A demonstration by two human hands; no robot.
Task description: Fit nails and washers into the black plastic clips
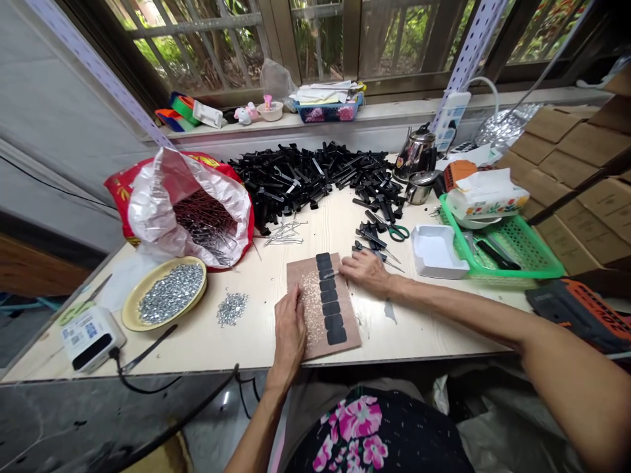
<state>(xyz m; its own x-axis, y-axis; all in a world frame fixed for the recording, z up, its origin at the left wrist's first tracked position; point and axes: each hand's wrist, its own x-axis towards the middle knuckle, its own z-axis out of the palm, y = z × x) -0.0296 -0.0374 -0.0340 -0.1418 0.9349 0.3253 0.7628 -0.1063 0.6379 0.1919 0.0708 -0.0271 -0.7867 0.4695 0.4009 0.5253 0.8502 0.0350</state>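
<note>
A brown board (303,272) lies near the table's front edge with a column of several black pads (329,297) down its middle. My left hand (290,328) rests flat on the board's left side, fingers stretched out. My right hand (363,270) sits at the board's upper right edge with its fingers curled; a thin metal pin seems pinched at the fingertips beside the top pads. A big heap of black plastic clips (315,177) fills the back of the table.
An open bag of long metal pins (194,210) stands at left, with a yellow plate of small silver pieces (167,294) in front. Scissors (394,230), a white tray (436,253), a green basket (513,246) and a kettle (417,152) sit right. Loose pins (284,233) lie mid-table.
</note>
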